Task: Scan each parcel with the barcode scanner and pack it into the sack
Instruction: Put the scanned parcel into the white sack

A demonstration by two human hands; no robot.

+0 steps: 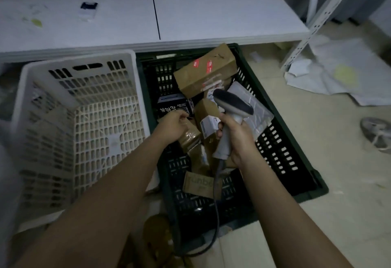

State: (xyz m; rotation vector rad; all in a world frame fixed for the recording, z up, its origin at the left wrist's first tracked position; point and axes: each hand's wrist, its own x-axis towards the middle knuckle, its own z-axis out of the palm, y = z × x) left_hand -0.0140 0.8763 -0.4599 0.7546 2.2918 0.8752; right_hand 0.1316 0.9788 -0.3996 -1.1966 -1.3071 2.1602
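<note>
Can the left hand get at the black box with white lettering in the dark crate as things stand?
Probably yes. The left hand holds a small brown parcel just in front of the black box, whose top is uncovered. It would likely have to drop that parcel first.

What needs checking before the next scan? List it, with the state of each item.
1. Barcode scanner gripped in the right hand: ok.
2. Small brown parcel held by the left hand: ok.
3. Parcel's barcode facing the scanner: cannot tell, no label visible on it.
4. Scanner cable free of the dark crate: ok, it hangs over the near edge.
5. Sack ready: cannot tell; only a white basket stands beside the crate.
</note>
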